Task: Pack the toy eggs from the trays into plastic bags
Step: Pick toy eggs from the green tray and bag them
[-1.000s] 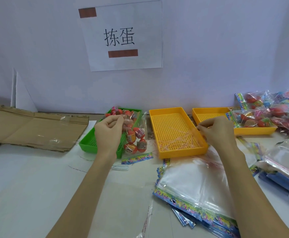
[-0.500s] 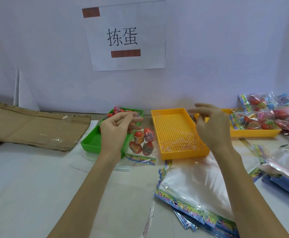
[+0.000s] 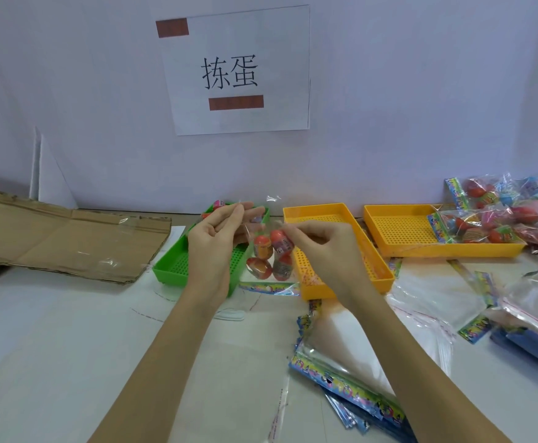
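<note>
At twelve o'clock of our view, over the gap between the green perforated plastic tray (image 3: 178,266) and the nearer yellow perforated plastic tray (image 3: 350,238), we find a clear plastic bag (image 3: 266,251) hanging with four red and orange toy eggs (image 3: 269,254) inside it. A second ago our right hand (image 3: 322,251) was out at two o'clock over the yellow tray, away from the bag; it has since come across to the bag's mouth. It now pinches the top edge of the film between thumb and fingertips. Our left hand (image 3: 216,241) is at the bag's other top edge with fingers nearly straight; we cannot tell whether it grips the film or only steadies it. We judge this bag filled and its mouth about to be sealed.

A few more eggs remain at the far end of the green tray. At two to three o'clock filled bags of toy eggs (image 3: 513,215) lie piled against the second yellow tray (image 3: 421,231). At five o'clock a stack of empty clear bags with colourful printed headers (image 3: 350,372) lies on the white table (image 3: 53,346). A flattened brown cardboard sheet (image 3: 63,238) lies at ten o'clock. On the white wall hangs a taped paper sign (image 3: 235,71).
</note>
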A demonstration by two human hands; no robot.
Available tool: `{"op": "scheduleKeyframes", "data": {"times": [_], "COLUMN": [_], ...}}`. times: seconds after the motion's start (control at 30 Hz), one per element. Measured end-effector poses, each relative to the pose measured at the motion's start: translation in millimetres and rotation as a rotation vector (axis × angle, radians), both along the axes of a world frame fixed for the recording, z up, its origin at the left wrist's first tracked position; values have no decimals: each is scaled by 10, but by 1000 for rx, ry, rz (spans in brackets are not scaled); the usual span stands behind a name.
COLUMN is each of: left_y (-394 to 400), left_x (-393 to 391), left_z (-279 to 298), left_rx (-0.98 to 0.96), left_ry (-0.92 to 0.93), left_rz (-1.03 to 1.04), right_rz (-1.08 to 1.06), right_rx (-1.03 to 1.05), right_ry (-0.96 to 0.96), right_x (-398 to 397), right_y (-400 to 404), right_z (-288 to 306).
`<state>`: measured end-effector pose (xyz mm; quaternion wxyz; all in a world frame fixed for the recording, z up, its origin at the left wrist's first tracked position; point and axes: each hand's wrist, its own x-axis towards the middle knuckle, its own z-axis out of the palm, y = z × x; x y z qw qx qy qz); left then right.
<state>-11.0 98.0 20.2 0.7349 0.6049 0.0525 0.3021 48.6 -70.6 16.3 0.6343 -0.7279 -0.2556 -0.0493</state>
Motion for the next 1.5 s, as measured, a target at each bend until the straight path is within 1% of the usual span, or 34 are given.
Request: {"op": "scheduleKeyframes", "data": {"times": [0.1,0.2,0.27,0.43,0.53,0.63,0.8,0.87,0.93,1.03,1.17,1.23,1.37,1.43,1.5], "left_y": [15,12,5,32,45,53,66,62,80,95,101,114,107,109,117], "left_x": [21,35,36,29,39,55,71,78,71,61,62,54,44,51,60], "left_z": [2,-33,-66,-73,-81,-90,-123,-125,-122,-130,-134,-121,-111,-122,-137], "left_rx": [-23,28,46,-20,61,78,86,61,38,63,-111,-145,-128,-106,-56], "left_ry": [79,125,124,83,83,64,33,38,53,90,119,120,102,103,110], "left_rz": [-132,-191,-162,-88,-32,-1,23,3,-77,-155,-175,-211,-235,-208,-159], "right_rz": [-22,2,3,6,20,25,20,19,21,47,77,94,175,198,173], "right_rx": [62,125,133,140,93,62,166,176,196,224,256,245,203,173,150], "right_ry": [78,136,136,119,91,97,167,178,203,250,318,331,363,363,316], "right_x": [20,10,3,27,35,44,90,92,91,96,105,119,143,168,200], "right_y": [-30,-57,-63,-104,-113,-117,-180,-179,-176,-186,-198,-207,-234,-270,-306], "right_z": [7,34,43,56,45,48,52,46,44,36,29,20,6,14,24]}}
